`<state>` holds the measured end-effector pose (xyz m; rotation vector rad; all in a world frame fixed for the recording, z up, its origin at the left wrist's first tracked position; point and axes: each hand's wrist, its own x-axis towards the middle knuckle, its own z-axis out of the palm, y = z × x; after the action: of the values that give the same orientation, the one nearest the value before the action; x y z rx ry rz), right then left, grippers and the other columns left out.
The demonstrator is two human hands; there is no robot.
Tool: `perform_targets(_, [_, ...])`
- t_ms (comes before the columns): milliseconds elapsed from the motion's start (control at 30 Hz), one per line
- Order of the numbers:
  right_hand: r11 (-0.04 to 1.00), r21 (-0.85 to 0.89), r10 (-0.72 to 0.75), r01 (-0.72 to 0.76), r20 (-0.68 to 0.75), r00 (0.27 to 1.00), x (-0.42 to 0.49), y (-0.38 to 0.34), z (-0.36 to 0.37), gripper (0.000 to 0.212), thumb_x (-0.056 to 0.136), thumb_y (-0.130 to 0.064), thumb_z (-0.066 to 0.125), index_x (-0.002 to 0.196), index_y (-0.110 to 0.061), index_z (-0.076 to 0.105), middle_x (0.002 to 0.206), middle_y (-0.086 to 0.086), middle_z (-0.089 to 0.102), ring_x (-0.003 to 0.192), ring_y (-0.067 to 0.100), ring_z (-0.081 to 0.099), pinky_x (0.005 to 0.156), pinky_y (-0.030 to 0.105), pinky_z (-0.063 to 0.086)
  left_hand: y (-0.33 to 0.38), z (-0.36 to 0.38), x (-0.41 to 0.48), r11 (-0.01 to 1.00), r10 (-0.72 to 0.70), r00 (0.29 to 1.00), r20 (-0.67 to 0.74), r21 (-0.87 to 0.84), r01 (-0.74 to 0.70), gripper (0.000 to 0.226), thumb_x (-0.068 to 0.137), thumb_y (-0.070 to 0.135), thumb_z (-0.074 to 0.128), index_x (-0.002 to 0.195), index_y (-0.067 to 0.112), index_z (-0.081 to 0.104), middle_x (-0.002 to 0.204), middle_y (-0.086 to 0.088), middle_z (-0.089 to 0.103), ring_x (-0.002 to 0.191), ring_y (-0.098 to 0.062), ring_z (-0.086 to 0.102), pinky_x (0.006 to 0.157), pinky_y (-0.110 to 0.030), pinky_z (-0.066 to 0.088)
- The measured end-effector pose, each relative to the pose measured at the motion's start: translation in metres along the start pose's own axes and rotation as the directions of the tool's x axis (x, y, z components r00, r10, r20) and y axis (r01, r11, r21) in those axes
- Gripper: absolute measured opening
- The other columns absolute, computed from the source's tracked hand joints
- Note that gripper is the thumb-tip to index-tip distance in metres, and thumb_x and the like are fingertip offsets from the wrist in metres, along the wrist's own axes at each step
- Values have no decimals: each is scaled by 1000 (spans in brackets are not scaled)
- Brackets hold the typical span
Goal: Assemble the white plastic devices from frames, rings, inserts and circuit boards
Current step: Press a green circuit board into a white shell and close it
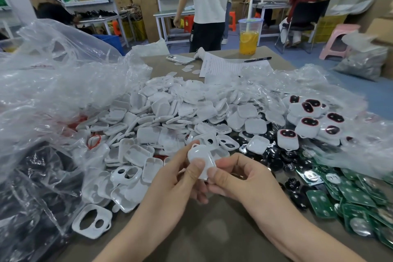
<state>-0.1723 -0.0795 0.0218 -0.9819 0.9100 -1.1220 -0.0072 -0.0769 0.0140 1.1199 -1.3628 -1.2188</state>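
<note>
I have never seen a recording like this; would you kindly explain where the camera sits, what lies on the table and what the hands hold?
There is no machine here: a person works with bare hands, and the single picture comes from a wide-angle camera worn on their head, looking forward and down. The left hand and the right hand together pinch one white plastic piece above the table. Beyond them lies a heap of white shells; a white frame with two cut-outs lies near the left. To the right are green circuit boards and white units with dark, red-rimmed windows, which look finished. On both sides lie clear plastic bags, and a drink cup stands at the far edge.
</note>
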Motion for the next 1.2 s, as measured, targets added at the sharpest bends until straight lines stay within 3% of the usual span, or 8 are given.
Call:
perform_targets(133, [992,-123,19,-14,42,999,1,-4,-4,39,63,-33,82,91,-7,71,80,6,75,80,17,75,70,22,59,4,-3,-1,999,-20,999,-42,-35,18,47,83,41,64,131,37,62,94,-1,76,73,-18,70,64,-23,55])
perform_targets(233, [990,-137,43,-34,66,997,1,-10,-6,41,62,-41,79,86,-8,75,78,9,74,76,16,73,68,23,58,6,-6,-1,1000,-27,999,-35,10,27,49,84,38,61,134,40,59,75,3,69,66,-11,61,61,-16,47])
perform_targets(400, [988,-156,2,14,103,995,1,-16,-9,27,71,-41,76,94,-27,76,75,5,71,69,20,70,63,28,59,14,-6,-5,990,6,994,111,143,-22,38,88,36,61,126,40,69,83,17,69,69,5,57,65,-10,44])
perform_targets(567, [999,-38,21,-21,-22,1000,4,-16,-13,25,67,-29,78,87,-14,78,74,11,73,64,21,72,58,25,59,11,-5,-3,995,-22,998,-61,91,28,50,76,50,64,119,26,70,71,-1,71,62,-13,63,63,-21,52])
perform_targets(667, [998,47,56,-52,-88,995,8,-13,-14,34,64,-27,78,91,-6,74,75,10,74,63,20,72,56,23,58,13,1,-5,997,-81,996,41,-15,81,44,82,41,65,121,21,66,73,-7,68,62,-24,64,55,-34,55])
perform_targets(800, [999,-11,50,-51,-63,997,8,-8,-11,47,64,-33,78,99,-2,69,76,11,73,62,20,70,56,24,57,19,6,-8,981,-128,973,193,-121,153,24,90,33,60,110,26,73,71,-10,63,58,-23,60,48,-29,51])
perform_targets(1000, [994,-105,42,-36,53,998,6,-9,-12,27,71,-39,75,94,-25,77,79,11,72,62,22,69,53,26,55,21,4,-8,949,-187,961,206,-214,231,25,95,30,57,114,30,74,70,-12,62,53,-20,58,45,-26,48])
perform_targets(1200, [987,-161,39,-18,129,991,4,-10,-11,29,83,-38,68,108,-26,76,74,8,71,64,18,67,59,26,56,20,4,-6,913,-205,948,243,-301,275,27,93,28,57,113,27,75,69,-17,65,48,-19,63,41,-24,49])
